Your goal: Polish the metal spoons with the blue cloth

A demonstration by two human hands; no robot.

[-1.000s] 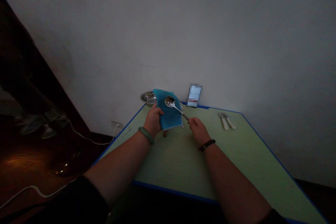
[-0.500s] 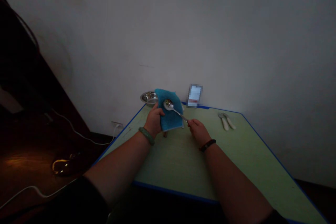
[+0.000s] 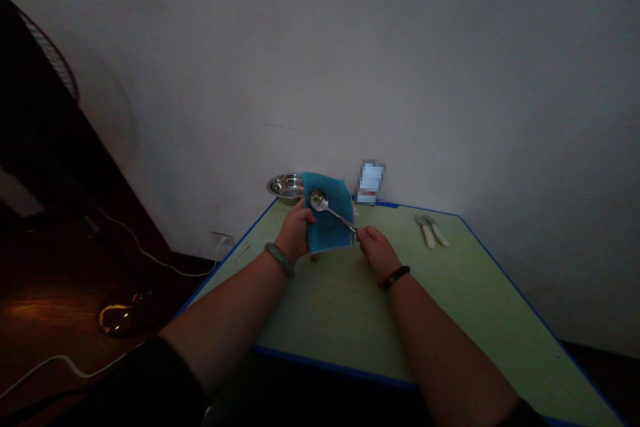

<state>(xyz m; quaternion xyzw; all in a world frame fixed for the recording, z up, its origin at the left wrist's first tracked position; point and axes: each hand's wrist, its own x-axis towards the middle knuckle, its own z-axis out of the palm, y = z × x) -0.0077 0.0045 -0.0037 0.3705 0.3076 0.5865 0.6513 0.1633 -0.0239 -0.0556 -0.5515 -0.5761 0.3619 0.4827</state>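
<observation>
Currently I count one steel spoon [image 3: 331, 213], its polished bowl dark with reflections and resting against one teal cloth [image 3: 330, 230], its slim handle angled down to the right. My right hand [image 3: 377, 251] pinches the handle end between thumb and fingers, clamped firmly. My left hand [image 3: 295, 231] is closed on the cloth, holding it up off the table at the far edge, and the two hands stand just apart. One jade bangle [image 3: 279, 260] circles the left wrist; one dark bead bracelet [image 3: 395, 277] circles the right. On the green table [image 3: 325, 307] with blue edging I log two cream-handled utensils [image 3: 431, 231] side by side, well to the right. Beyond the cloth sit one shallow steel bowl [image 3: 285, 188] and one pixelated upright item [image 3: 371, 182], too blurred to identify.
</observation>
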